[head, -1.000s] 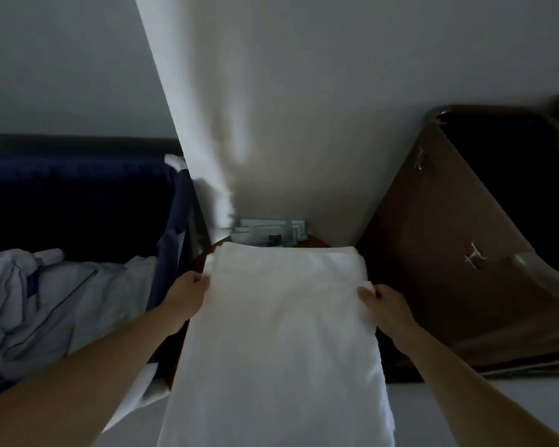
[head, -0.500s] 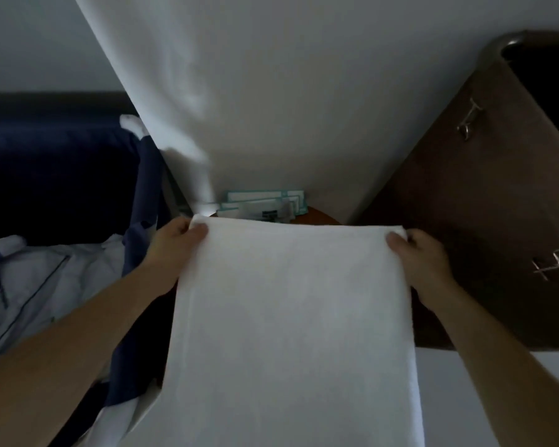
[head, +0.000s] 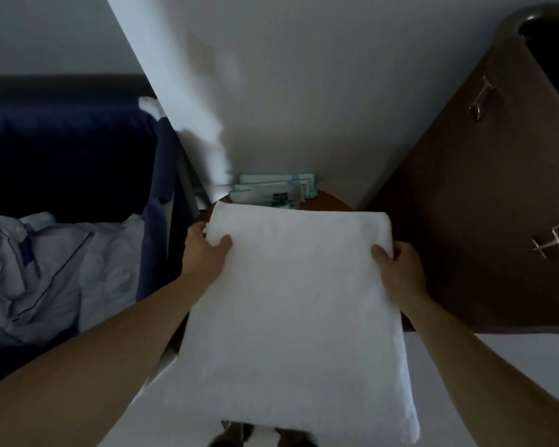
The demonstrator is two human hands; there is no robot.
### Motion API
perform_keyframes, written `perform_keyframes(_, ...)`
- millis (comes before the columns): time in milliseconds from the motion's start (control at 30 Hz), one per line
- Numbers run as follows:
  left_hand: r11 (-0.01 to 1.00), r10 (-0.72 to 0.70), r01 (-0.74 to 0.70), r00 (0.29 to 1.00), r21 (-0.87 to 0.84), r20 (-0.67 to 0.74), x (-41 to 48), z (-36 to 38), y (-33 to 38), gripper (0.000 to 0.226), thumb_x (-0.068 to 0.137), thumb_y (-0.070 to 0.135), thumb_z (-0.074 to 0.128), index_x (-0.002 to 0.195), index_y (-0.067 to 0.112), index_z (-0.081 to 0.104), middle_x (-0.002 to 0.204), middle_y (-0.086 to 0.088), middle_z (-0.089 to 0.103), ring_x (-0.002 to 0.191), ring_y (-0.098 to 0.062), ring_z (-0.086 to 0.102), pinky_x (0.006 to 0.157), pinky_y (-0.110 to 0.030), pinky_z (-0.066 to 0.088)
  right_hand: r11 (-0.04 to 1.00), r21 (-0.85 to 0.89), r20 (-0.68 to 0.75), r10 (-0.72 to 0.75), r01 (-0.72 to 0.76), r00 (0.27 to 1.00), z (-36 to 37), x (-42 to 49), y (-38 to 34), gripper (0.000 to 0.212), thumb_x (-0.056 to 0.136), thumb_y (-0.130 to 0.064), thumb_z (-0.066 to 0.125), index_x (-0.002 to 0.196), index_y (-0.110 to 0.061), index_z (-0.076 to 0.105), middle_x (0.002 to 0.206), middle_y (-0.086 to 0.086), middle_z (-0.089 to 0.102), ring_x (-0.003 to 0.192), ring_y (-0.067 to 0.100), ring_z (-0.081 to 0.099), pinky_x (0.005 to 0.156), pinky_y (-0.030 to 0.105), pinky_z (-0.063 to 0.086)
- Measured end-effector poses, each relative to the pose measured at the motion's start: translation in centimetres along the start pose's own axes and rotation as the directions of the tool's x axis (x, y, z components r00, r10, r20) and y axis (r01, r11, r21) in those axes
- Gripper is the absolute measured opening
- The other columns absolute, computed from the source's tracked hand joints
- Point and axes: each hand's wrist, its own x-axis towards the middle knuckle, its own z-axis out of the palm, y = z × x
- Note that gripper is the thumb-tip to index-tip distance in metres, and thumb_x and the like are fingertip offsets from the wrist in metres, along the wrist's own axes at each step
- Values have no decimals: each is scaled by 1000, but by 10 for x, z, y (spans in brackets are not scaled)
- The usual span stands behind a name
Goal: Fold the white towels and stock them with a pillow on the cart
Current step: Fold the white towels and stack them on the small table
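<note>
Dim room, white wall (head: 304, 91) up top and crumpled bedding (head: 46, 272) at the left. Folded white towel (head: 297, 317) fills the centre of the frame. My left hand (head: 204, 253) and right hand (head: 400, 269) pinch its side edges, thumbs on top.

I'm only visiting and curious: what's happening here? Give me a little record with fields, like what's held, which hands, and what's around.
held: white towel, folded flat
left grip: left hand holds its left edge, thumb on top
right grip: right hand holds its right edge
behind: teal-edged packets on a brown surface
left side: crumpled linen in a navy bag
right side: brown bag with metal clips
</note>
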Motion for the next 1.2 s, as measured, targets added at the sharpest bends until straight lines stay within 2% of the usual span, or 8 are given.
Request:
perform_keyframes(100, 999, -47, 47, 999, -20, 25, -32, -13, -28, 70, 90, 34, 69, 146, 15, 31, 130, -3, 54, 107, -23, 57, 83, -35, 48, 992, -120, -11, -27, 26, 1000, -5, -35, 17, 50, 91, -40, 65, 129, -9, 55, 122, 12, 59, 102, 32, 61, 91, 46, 52)
perform_keyframes(267, 994, -109, 106, 986, 26, 124, -74, -32, -75, 75, 91, 40, 69, 149, 15, 30, 134, -5, 55, 97, -17, 58, 68, -23, 45, 978, -202, -10, 48, -49, 999, -18, -95, 50, 41, 90, -46, 64, 117, -16, 58, 98, -1, 61, 83, 22, 57, 71, 34, 44)
perform_keyframes(367, 996, -75, 67, 984, 57, 160, -98, -37, -91, 70, 92, 39, 67, 149, 15, 32, 124, 2, 54, 81, 0, 50, 61, -15, 38, 965, -232, 33, 134, -123, 990, -23, -126, 68, 45, 92, -52, 57, 118, -15, 56, 106, 3, 64, 91, 26, 60, 75, 37, 48)
perform_keyframes(467, 996, -76, 67, 986, 63, 146, -121, -42, -102, 69, 94, 40, 64, 149, 14, 31, 115, 7, 49, 84, -8, 52, 59, -16, 36, 949, -270, 43, 178, -160, 983, -21, -153, 85, 51, 94, -52, 50, 121, -9, 56, 109, 8, 62, 95, 31, 59, 79, 40, 48)
perform_keyframes(667, 982, -124, 108, 988, 156, 97, -158, -50, -121, 48, 97, 40, 56, 129, 4, 50, 112, -6, 59, 88, -22, 53, 74, -31, 40, 939, -318, -54, 124, -134, 991, -17, -186, 100, 56, 98, -55, 39, 117, -5, 57, 114, 18, 63, 101, 39, 58, 81, 42, 45)
perform_keyframes(867, 968, -62, 27, 989, 248, 135, -156, -57, -124, 26, 99, 35, 54, 101, 9, 52, 94, -3, 58, 69, -13, 50, 53, -27, 34, 956, -238, -133, 143, -172, 981, -12, -189, 93, 62, 96, -60, 31, 111, -7, 59, 107, 19, 65, 98, 40, 60, 83, 44, 48)
perform_keyframes(1033, 928, -353, 373, 892, -21, 282, -154, -63, -135, 40, 80, 42, 69, 105, 12, 61, 98, -5, 68, 89, -26, 66, 58, -28, 51, 956, -29, -85, 288, -291, 954, -7, -198, 101, 54, 83, -54, 58, 106, -5, 60, 102, 13, 65, 82, 34, 64, 77, 48, 59)
perform_keyframes(1200, 847, -417, 502, 832, -175, 367, -138, -61, -131, 45, 73, 32, 79, 105, 2, 68, 98, -14, 73, 86, -36, 70, 58, -39, 56, 950, 72, -37, 309, -305, 951, -21, -187, 91, 40, 79, -42, 76, 97, -8, 64, 97, 9, 66, 77, 22, 62, 58, 36, 59)
